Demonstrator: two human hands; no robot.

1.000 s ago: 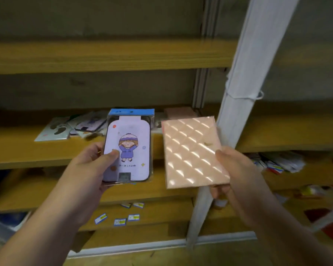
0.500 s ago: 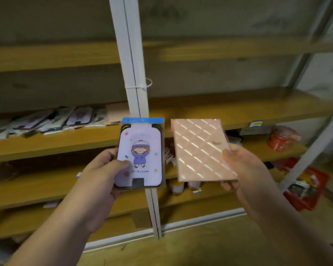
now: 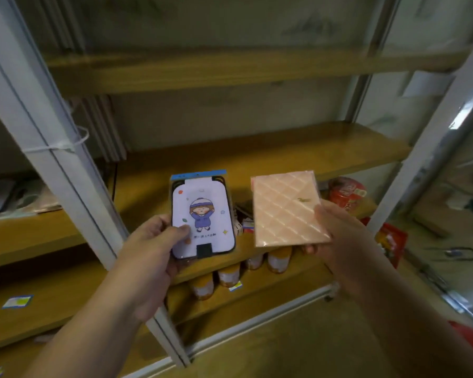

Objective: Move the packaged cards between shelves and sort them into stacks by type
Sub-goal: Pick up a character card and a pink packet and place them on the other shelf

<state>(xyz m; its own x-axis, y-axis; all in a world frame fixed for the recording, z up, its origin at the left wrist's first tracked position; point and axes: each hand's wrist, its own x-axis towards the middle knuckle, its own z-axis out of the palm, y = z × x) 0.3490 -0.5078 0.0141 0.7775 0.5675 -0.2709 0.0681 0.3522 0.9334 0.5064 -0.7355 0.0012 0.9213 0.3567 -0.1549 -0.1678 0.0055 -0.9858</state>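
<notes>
- The left hand (image 3: 150, 249) is in the lower centre of the frame and grips a packaged card with a cartoon figure (image 3: 202, 216); the thumb lies on the front of the card, near its lower left corner, and the other fingers are behind it.
- This card is held upright, facing the camera; it has a pale purple front, a blue strip at the top and a dark tab at the bottom edge.
- The right hand (image 3: 342, 241) is right of centre and grips a pink quilted package (image 3: 287, 208); the thumb presses on its right edge and the fingers are under it.
- The pink package is a little tilted, with its top leaning to the left, and it is beside the cartoon card without touching it.
- Behind the hands, in the centre, there is a wooden shelf (image 3: 257, 156); its top is bare wood where it shows.
- Below this shelf, under the two packages, some small jars with orange lids (image 3: 227, 274) stand in a row.
- A white metal post (image 3: 52, 148) crosses the left of the frame on a slant, with a white tie around it.
- At the far left edge, some flat packages (image 3: 14, 197) lie on another shelf; they are blurred.
- At the right, a red bag (image 3: 391, 241) is near the floor.
</notes>
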